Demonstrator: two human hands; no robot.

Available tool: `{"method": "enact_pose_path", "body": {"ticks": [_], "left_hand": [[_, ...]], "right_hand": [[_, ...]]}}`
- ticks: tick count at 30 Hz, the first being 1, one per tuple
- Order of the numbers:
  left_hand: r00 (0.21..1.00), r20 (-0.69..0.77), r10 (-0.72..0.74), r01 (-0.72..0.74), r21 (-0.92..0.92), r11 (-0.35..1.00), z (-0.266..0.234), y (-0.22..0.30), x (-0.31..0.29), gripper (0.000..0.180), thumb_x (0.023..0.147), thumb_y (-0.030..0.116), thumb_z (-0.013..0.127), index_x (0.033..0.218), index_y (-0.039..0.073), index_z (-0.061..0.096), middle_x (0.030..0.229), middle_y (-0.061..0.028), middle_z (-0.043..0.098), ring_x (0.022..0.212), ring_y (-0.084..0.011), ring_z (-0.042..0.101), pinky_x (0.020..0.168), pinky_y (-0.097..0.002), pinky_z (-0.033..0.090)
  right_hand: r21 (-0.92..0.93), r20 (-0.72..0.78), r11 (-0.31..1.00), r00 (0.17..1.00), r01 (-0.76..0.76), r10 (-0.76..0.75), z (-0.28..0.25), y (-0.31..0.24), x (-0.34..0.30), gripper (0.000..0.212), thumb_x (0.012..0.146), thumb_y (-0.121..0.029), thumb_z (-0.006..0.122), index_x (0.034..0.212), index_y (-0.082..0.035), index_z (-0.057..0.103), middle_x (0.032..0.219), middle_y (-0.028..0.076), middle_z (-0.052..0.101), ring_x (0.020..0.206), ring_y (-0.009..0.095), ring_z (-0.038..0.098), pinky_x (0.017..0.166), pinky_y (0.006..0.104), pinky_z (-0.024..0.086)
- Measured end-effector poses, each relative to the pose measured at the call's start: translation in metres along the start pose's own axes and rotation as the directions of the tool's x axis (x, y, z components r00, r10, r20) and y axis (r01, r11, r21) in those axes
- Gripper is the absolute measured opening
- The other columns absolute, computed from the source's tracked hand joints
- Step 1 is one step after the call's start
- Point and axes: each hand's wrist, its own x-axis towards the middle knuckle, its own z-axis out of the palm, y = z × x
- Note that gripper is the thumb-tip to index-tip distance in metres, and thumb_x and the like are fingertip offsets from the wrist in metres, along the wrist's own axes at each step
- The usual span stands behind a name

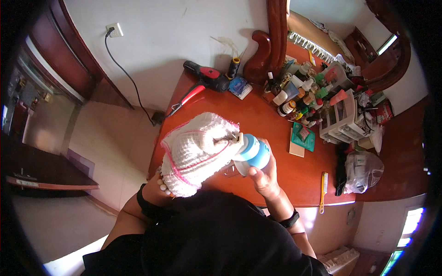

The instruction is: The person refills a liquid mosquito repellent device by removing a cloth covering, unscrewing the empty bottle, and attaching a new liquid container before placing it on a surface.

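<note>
A white towel (193, 147) with pink edging is draped over my left hand, hiding its fingers. A beaded bracelet (162, 183) shows at that wrist, just below the towel. My right hand (267, 177) is wrapped round a blue-and-white bottle (258, 154), its thumb along the near side. The bottle is tilted, and its upper left end meets the towel, above the front part of the dressing table. What the left fingers do under the towel cannot be made out.
On the red-brown dressing table (221, 108) lie a black-and-red hair dryer (209, 76), a thread spool (234, 67) and a blue packet (239, 87). Several bottles (287, 108) crowd beside a white drawer unit (343, 119) under the mirror. A yellow comb (323, 193) overhangs the front edge.
</note>
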Motion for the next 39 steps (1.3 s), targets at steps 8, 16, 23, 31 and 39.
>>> {"method": "enact_pose_path", "body": {"ticks": [8,16,23,31,39], "left_hand": [[0.977,0.034,0.21,-0.21,0.322,0.923,0.001,-0.003,-0.003,0.015,0.088,0.005,0.066,0.102,0.001,0.063,0.09,-0.0069,0.063,0.08,-0.0118,0.061,0.068,-0.0268,0.051],[0.992,-0.088,0.088,-0.08,0.095,0.992,0.01,-0.005,-0.003,0.024,0.086,0.012,0.07,0.105,0.001,0.062,0.093,-0.0104,0.064,0.084,-0.0191,0.063,0.069,-0.0304,0.051],[0.989,0.057,-0.137,0.147,-0.497,0.855,0.004,-0.029,-0.012,0.041,0.089,0.015,0.069,0.124,0.001,0.054,0.107,-0.0101,0.064,0.093,-0.0183,0.064,0.079,-0.0327,0.053],[0.979,0.009,0.203,-0.203,0.031,0.979,0.0,-0.012,-0.002,0.028,0.083,-0.003,0.067,0.111,-0.003,0.062,0.105,-0.0091,0.063,0.094,-0.0155,0.062,0.079,-0.0277,0.053],[0.998,-0.06,-0.016,0.009,-0.121,0.993,0.007,-0.004,0.0,0.027,0.08,-0.002,0.07,0.106,-0.002,0.061,0.097,-0.0087,0.063,0.089,-0.0138,0.062,0.071,-0.028,0.054]], "right_hand": [[-0.198,-0.023,0.967,0.986,0.158,-0.166,0.001,0.005,0.001,0.079,0.072,-0.04,0.081,0.128,0.002,0.044,0.114,0.011,0.059,0.104,0.018,0.057,0.093,0.0325,0.045],[-0.259,-0.055,0.944,0.973,0.204,-0.225,0.003,0.005,0.0,0.08,0.072,-0.044,0.08,0.127,0.001,0.045,0.11,0.011,0.062,0.101,0.018,0.06,0.088,0.0325,0.048],[-0.072,0.007,0.987,0.99,0.143,-0.143,0.002,-0.001,0.002,0.075,0.075,-0.034,0.079,0.129,0.003,0.043,0.118,0.011,0.057,0.109,0.017,0.054,0.096,0.0319,0.042],[-0.223,-0.011,0.961,0.986,0.161,-0.168,-0.001,0.007,0.003,0.075,0.073,-0.038,0.08,0.127,0.002,0.047,0.11,0.011,0.063,0.1,0.017,0.06,0.089,0.031,0.047],[-0.441,-0.009,0.868,0.966,0.227,-0.258,-0.001,0.004,0.006,0.078,0.072,-0.045,0.081,0.127,0.0,0.049,0.107,0.014,0.065,0.096,0.021,0.066,0.084,0.0327,0.052]]}}
